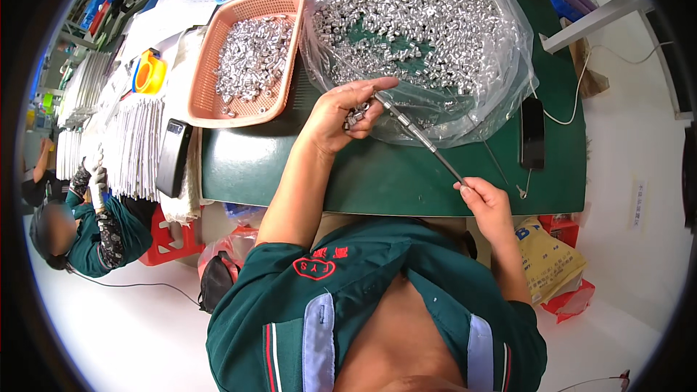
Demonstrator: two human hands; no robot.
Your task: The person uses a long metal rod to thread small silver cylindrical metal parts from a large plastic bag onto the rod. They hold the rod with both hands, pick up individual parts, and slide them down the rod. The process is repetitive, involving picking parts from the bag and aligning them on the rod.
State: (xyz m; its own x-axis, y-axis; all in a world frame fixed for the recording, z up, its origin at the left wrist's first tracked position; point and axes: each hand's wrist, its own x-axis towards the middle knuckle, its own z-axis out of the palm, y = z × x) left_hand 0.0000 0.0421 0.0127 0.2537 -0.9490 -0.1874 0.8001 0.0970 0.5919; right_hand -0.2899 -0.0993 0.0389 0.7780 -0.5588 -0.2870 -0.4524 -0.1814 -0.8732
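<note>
My left hand [345,114] is curled around several small silver metal sleeves [356,116], its index finger stretched out over the upper end of a thin dark rod [446,163]. Several of the same kind of sleeve sit threaded along the rod's upper part. My right hand [488,207] pinches the rod's lower end near the table's front edge. Beyond my hands, a clear plastic bag [508,98] lies spread open with a great many loose sleeves [465,25] on it. A peach plastic basket [200,94] to the left holds more of these small metal pieces [254,54].
A black phone [532,133] lies at the right of the green table [247,174]; another dark phone [173,158] rests at the left by stacked white strips [136,145]. A yellow tape roll [149,72] stands behind. At far left a co-worker [102,236] sits. A metal post [595,20] rises right.
</note>
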